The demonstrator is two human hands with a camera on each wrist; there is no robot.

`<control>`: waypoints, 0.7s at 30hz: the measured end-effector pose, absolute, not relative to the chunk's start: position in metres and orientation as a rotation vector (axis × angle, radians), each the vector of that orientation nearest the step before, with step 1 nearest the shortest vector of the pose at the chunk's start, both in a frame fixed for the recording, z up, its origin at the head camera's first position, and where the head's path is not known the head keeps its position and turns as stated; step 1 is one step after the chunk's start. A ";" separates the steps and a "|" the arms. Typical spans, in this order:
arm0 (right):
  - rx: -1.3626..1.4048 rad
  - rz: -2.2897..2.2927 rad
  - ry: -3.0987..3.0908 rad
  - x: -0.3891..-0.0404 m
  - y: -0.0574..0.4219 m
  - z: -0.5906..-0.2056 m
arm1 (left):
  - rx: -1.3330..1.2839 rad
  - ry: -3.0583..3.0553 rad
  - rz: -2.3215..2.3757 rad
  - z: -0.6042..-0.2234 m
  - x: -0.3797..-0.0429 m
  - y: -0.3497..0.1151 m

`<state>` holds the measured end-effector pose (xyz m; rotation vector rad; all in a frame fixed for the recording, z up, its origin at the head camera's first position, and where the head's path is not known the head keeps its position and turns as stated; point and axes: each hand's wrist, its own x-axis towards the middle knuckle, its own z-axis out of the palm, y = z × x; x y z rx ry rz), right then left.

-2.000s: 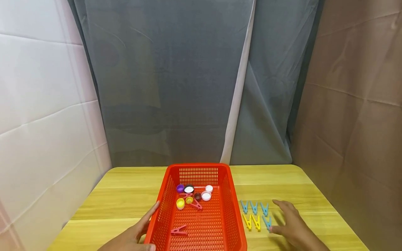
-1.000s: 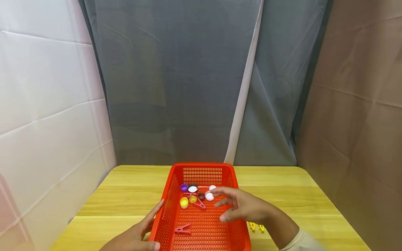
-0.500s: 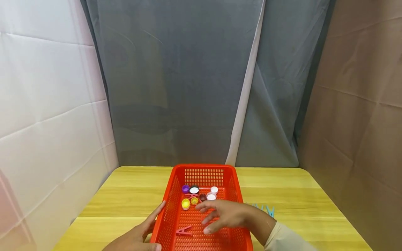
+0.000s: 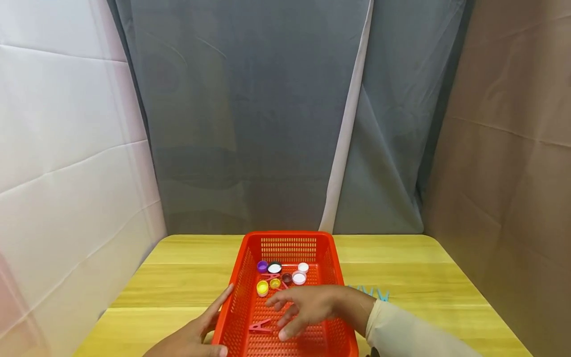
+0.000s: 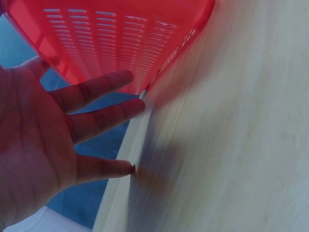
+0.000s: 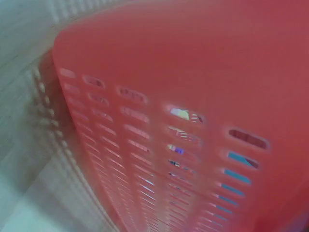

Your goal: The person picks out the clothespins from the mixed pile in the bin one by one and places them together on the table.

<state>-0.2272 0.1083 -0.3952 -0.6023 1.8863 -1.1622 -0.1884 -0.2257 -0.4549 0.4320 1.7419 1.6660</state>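
Note:
A red slotted basket sits at the table's front edge. My left hand lies along its left side, index finger against the wall; the left wrist view shows the other fingers straight and spread. Over the basket's middle hovers my right hand, fingers loosely bent, holding nothing. Just left of its thumb lies a pink clothespin. Another pink clothespin lies farther in, among a purple cap, a yellow one and a white one. The right wrist view shows only the basket's slotted wall up close.
Blue clothespins stick out from behind my right forearm, on the wooden table right of the basket. A grey curtain hangs behind the table. Pale cloth closes the left side, brown cloth the right.
My right hand has come from beside the blue clothespins to over the basket, then farther left and nearer. Its forearm now covers the yellow clothespins. My left hand has stayed at the basket.

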 end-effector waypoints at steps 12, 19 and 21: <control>-0.583 -1.083 1.828 -0.229 0.092 -0.412 | 0.473 1.838 1.623 -0.454 -0.189 -0.227; -0.580 -1.053 1.833 -0.231 0.091 -0.417 | 0.460 1.793 1.639 -0.455 -0.189 -0.227; -0.572 -1.052 1.832 -0.232 0.091 -0.417 | 0.459 1.793 1.638 -0.455 -0.189 -0.226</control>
